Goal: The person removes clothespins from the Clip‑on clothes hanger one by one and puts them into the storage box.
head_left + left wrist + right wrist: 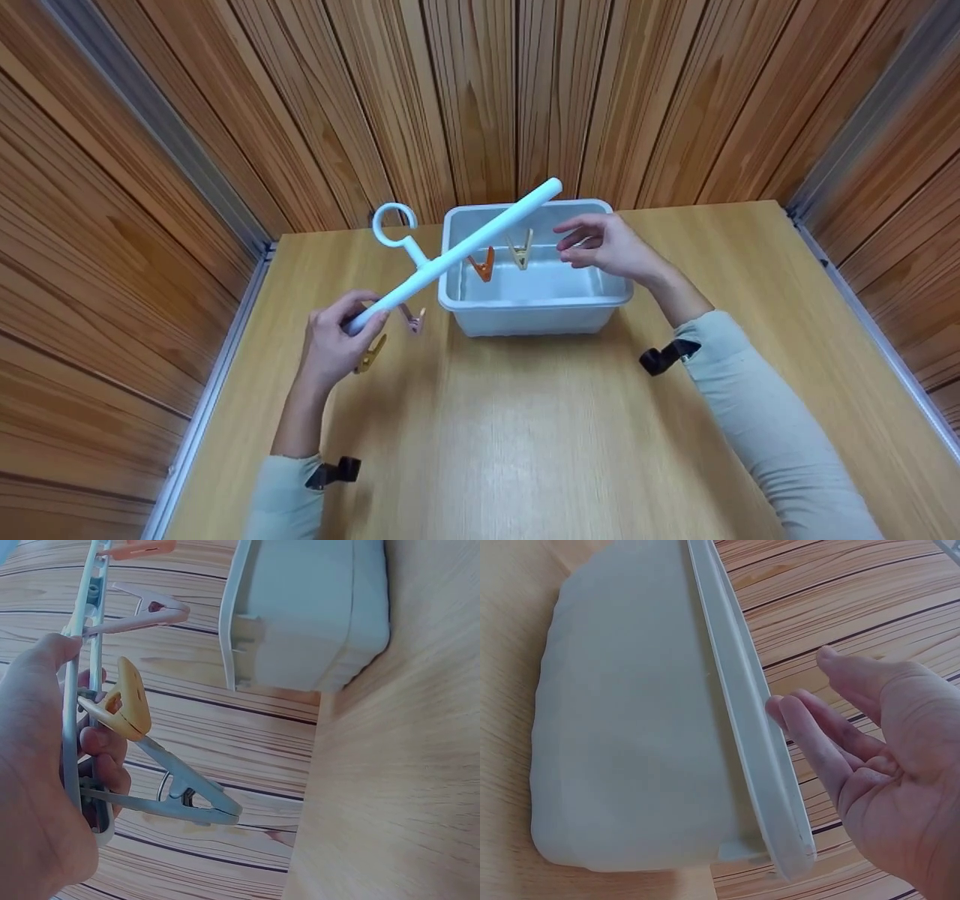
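Observation:
My left hand (pixel 335 341) grips the lower left end of a pale blue clip hanger (pixel 469 244), which slants up to the right over a light grey plastic tub (pixel 536 303). The hook points up and left. From the bar hang an orange clip (pixel 484 265), a beige clip (pixel 520 251), a pinkish clip (pixel 414 321) and a yellow clip (pixel 370 355). The left wrist view also shows a grey-blue clip (pixel 184 795) near the held end. My right hand (pixel 606 244) hovers over the tub's right side, fingers loosely bent, holding nothing.
The tub stands on a wooden table (pixel 517 435) near the back wood-panelled wall (pixel 480 105). Panelled side walls with metal rails rise at left and right. A small black device (pixel 667 357) is strapped on each wrist.

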The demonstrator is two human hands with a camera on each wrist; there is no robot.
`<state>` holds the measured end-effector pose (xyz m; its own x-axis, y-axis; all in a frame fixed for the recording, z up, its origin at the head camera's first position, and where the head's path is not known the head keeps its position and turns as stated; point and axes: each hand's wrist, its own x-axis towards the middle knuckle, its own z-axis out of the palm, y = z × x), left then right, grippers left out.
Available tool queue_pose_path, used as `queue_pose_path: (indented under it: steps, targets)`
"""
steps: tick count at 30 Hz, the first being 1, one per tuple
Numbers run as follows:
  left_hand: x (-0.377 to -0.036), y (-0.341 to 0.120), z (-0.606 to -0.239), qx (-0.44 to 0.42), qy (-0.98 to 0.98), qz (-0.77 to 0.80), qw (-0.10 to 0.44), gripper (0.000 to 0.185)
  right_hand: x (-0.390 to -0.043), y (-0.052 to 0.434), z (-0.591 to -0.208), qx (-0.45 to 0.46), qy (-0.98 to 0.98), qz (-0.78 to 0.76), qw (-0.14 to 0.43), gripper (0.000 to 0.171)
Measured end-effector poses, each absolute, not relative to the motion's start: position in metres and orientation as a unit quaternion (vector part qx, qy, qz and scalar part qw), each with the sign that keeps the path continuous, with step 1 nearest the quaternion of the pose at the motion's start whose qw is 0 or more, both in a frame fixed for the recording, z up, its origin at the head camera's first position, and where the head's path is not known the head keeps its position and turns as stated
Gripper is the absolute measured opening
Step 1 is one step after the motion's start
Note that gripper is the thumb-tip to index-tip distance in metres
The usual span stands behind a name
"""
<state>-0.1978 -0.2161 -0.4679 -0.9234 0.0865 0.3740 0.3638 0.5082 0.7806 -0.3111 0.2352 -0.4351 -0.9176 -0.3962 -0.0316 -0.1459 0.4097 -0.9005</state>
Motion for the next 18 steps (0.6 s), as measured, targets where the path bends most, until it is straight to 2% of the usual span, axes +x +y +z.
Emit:
queue_pose_path:
  steps: [5, 12, 18]
  targets:
    - [-0.201, -0.218, -0.465, -0.143, -0.858, -0.469, 0.153, 0.018, -0.308, 0.237, -0.438, -0.172, 0.820, -0.536, 0.107, 0.051]
    - [-0.208, -0.220, -0.458, -0.130, -0.859, -0.476, 0.139, 0.021, -0.301, 0.238, -0.441, -0.184, 0.788, -0.584, 0.063, 0.048]
    - [-0.216, -0.219, -0.453, -0.149, -0.857, -0.468, 0.157, 0.020, -0.294, 0.237, -0.442, -0.189, 0.740, -0.645, 0.018, 0.046]
